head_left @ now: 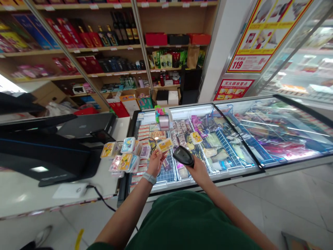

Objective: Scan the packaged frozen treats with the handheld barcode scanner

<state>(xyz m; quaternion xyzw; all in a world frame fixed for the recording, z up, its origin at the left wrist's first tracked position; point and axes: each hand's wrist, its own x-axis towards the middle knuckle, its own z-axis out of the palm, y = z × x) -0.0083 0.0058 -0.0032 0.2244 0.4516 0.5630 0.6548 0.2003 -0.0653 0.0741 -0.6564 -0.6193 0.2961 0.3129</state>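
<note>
My left hand [156, 162], with a watch on its wrist, pinches a small flat yellow-and-white package [164, 144] above the glass top of a chest freezer [234, 178]. In my right hand [199, 170] is a black barcode scanner [183, 156], its head pointing left towards the package. Left of my hands, several small packs [126, 161] with yellow, blue and pink labels are piled at the freezer's left edge. Another yellow-labelled pack [196, 138] lies on the glass beyond the scanner.
A dark checkout machine [52, 149] stands on the white counter [23, 198] at left, near a white box-shaped device [70, 190] with a black cable. Shelves [104, 47] with bottles and boxes line the back. A colourful toy-like item [159, 111] sits on the freezer's far side.
</note>
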